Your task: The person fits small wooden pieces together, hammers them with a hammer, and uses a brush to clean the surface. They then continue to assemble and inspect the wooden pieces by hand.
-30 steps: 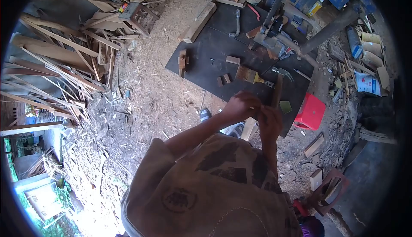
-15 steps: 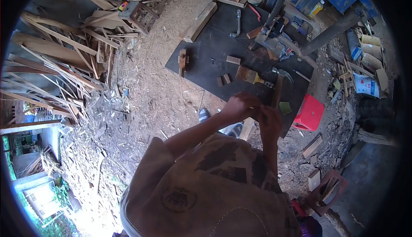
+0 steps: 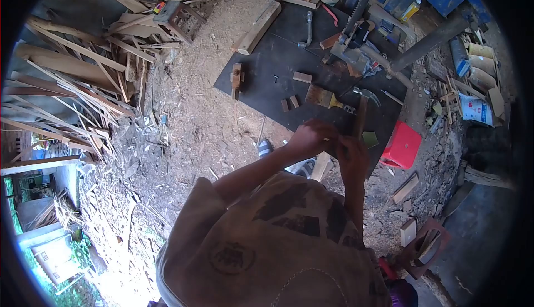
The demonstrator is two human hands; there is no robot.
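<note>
My left hand (image 3: 313, 137) and my right hand (image 3: 352, 154) are close together over the near edge of a dark tabletop (image 3: 261, 73). The fingers of both are bent inward and pinched, meeting near the middle. Whatever lies between the fingertips is too small and dark to make out. Just beyond the right hand lies a claw hammer (image 3: 362, 109), its wooden handle pointing toward me. A green piece (image 3: 369, 139) sits beside that hand. Farther up are a wooden block (image 3: 318, 95) with a yellow part at its end and two small wood pieces (image 3: 290, 104).
A wooden hand plane (image 3: 237, 77) and a long timber (image 3: 260, 29) lie along the table's left side. A metal clamp-like machine (image 3: 356, 57) occupies the far right. Beside the table stands a red plastic stool (image 3: 401, 145). Scrap wood (image 3: 78, 79) is piled at left.
My right hand and forearm have shifted very slightly to the right, with the fingers still pinched. My left hand stays almost where it was, and the things on the table have not moved.
</note>
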